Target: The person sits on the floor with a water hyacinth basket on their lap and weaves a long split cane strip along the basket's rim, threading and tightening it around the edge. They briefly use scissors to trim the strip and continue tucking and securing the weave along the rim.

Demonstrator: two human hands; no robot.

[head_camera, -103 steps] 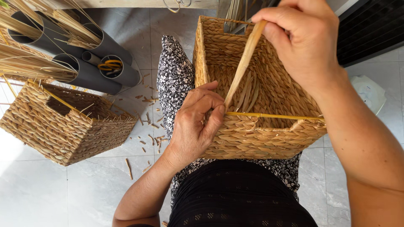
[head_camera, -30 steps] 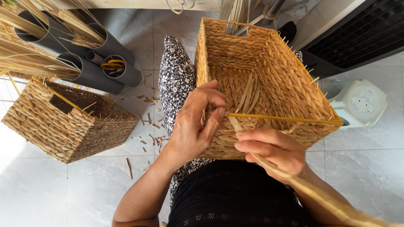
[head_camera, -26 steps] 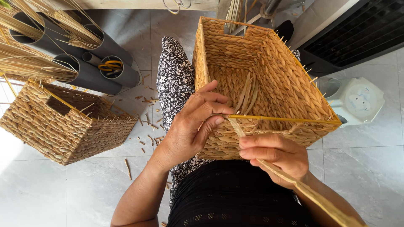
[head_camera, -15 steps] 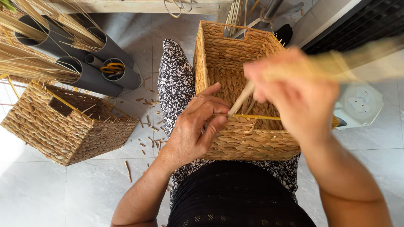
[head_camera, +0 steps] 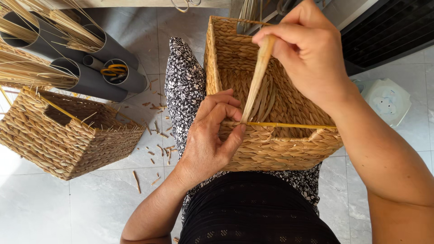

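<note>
Person's own body, head view. Both forearms are bare to the elbow; no sleeves, watch, bracelets or rings are visible. Left hand [head_camera: 212, 138] and right hand [head_camera: 307, 54] are ungloved, with short, unpainted nails. The torso carries a black top [head_camera: 253, 212] of fine knitted or perforated texture. Below it, the legs are covered by a black garment [head_camera: 183, 86] printed with small white flowers.

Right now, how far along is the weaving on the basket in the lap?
Done: the basket walls are woven up to the yellow rim rod. In hand: the right hand pulls a straw strand up taut while the left hand pinches the rim corner. Left: the rod shows bare along the near edge, apparently unwrapped.
</note>
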